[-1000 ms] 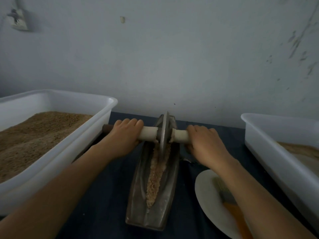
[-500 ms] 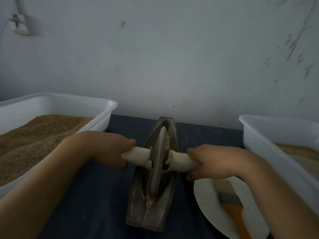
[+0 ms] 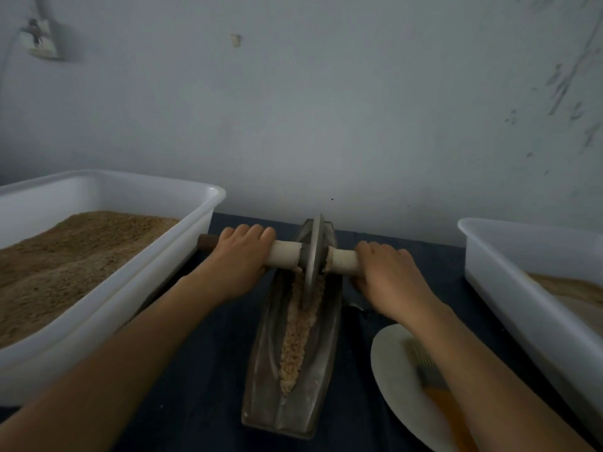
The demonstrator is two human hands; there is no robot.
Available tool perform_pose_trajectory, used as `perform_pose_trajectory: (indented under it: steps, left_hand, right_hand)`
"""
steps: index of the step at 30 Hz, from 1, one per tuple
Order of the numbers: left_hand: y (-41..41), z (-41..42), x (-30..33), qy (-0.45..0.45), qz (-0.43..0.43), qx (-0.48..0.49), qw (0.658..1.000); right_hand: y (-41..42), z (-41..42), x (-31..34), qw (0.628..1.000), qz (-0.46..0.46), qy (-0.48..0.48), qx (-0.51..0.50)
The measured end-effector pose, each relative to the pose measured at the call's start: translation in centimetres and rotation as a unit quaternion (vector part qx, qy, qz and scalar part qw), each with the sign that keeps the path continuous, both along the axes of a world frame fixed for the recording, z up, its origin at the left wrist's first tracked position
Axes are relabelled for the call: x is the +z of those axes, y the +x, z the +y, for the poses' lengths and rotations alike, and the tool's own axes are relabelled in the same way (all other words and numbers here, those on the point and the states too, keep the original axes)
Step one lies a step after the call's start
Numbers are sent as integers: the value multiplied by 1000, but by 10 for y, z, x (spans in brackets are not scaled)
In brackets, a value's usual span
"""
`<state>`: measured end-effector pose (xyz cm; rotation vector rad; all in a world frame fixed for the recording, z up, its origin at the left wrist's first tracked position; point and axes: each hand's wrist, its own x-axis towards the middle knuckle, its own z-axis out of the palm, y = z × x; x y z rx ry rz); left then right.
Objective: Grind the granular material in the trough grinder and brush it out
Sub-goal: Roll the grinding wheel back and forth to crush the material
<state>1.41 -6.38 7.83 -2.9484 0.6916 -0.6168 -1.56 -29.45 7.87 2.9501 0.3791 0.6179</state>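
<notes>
The trough grinder (image 3: 293, 370) lies on the dark blue table covering (image 3: 202, 386), between the two white tubs. Its long axis runs from the person toward the wall, with the narrow pointed end at the far side and the wider blunt end nearest the person. A strip of granular material (image 3: 298, 337) fills the central groove along that axis. The metal grinding wheel (image 3: 312, 252) stands upright on edge at the far end of the groove. Its axle handle (image 3: 284, 254) lies crosswise, at right angles to the trough.

The left hand (image 3: 239, 256) has its fingers curled over the left half of the handle. The right hand (image 3: 388, 272) wraps the right half in the same way.

The left tub (image 3: 182, 249) holds brown granules; the right tub (image 3: 509, 288) holds a paler layer. A white plate (image 3: 391, 370) lies just right of the trough, carrying a brush (image 3: 434, 383) with an orange handle, partly hidden by the right forearm. Behind the table rises a pale, scuffed wall (image 3: 326, 109) with a socket (image 3: 37, 40) at upper left
</notes>
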Motion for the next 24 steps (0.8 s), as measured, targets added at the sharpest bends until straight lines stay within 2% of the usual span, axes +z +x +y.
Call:
perform_pose_trajectory:
  steps: [4, 8, 13, 16, 20, 24]
  left_hand:
    - [-1, 1, 2, 12, 23, 3, 1000]
    - [-12, 4, 18, 51, 139, 5, 989]
    - [-36, 10, 46, 74, 343, -8, 936]
    - [-45, 16, 57, 84, 403, -21, 911]
    - [-42, 18, 55, 64, 415, -23, 907]
    - [-28, 12, 43, 44, 356, -12, 934]
  right_hand:
    - [-6, 1, 4, 999, 30, -15, 7]
    - [-22, 4, 18, 989, 144, -12, 9]
    - [-46, 13, 47, 950, 310, -12, 11]
    - [-59, 12, 58, 926, 377, 2, 35]
    - [-55, 14, 56, 933, 359, 2, 38]
    - [-35, 11, 41, 962, 272, 2, 19]
